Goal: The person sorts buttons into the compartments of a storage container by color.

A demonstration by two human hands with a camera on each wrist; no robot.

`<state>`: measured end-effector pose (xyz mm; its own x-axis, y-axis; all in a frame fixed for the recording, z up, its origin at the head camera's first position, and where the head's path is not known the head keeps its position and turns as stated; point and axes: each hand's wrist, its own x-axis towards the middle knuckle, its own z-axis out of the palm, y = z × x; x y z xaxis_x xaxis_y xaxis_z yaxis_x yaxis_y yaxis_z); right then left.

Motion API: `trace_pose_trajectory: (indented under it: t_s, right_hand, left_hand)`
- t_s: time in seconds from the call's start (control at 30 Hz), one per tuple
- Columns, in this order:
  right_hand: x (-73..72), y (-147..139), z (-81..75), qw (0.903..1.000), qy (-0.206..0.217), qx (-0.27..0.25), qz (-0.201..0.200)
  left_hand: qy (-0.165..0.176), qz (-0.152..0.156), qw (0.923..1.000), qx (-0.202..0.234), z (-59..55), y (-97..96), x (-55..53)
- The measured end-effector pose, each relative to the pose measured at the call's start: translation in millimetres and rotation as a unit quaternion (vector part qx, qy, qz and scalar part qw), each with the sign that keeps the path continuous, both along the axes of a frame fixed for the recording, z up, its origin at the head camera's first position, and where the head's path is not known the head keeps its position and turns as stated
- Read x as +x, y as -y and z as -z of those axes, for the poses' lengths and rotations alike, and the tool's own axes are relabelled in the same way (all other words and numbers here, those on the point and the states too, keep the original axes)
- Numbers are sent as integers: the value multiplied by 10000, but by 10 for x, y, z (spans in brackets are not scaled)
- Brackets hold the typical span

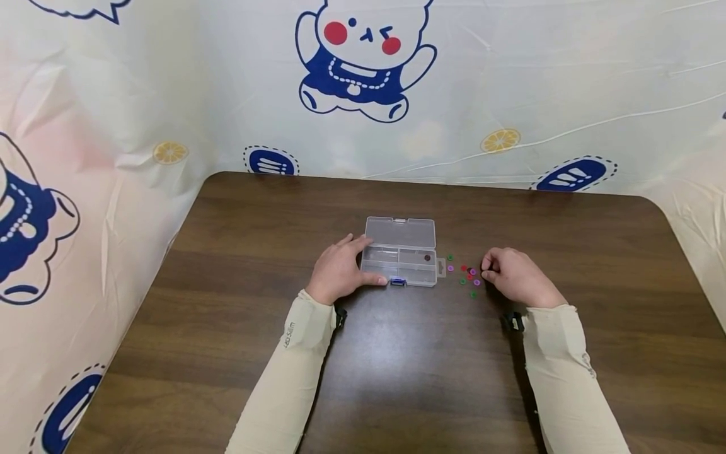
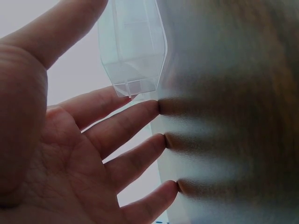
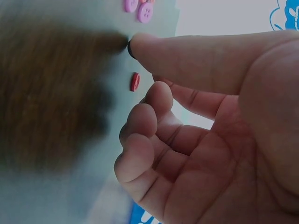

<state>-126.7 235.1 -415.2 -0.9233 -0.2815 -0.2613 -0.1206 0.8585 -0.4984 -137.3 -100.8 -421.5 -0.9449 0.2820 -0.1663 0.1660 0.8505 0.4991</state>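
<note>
A clear plastic compartment box point(image 1: 416, 276) lies with its lid point(image 1: 400, 233) tipped back and one dark button point(image 1: 427, 257) in a right-hand compartment. My left hand point(image 1: 339, 268) holds the box's left end, thumb along the front edge by the blue latch point(image 1: 397, 282) and index finger at the back corner. In the left wrist view the other fingertips point(image 2: 156, 107) touch the tabletop. Right of the loose buttons, my right hand point(image 1: 517, 276) has its thumb down at the table with a small dark button point(image 3: 131, 50) at the tip. Its remaining fingers are curled.
Several loose red, green and purple buttons point(image 1: 476, 282) are scattered between the box and my right hand, with a dark one among them. A red button point(image 3: 135, 81) shows near the right fingertips. A patterned curtain point(image 1: 363, 145) borders the brown table point(image 1: 397, 366).
</note>
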Motion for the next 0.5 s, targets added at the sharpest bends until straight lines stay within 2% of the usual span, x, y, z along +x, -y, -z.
trace_pose_trajectory:
  t_s: [0.5]
  right_hand:
    - [-5,30,-27,9995,-310,-2,-12]
  left_hand:
    - [38,-8,10000,-46,-30,-2,4]
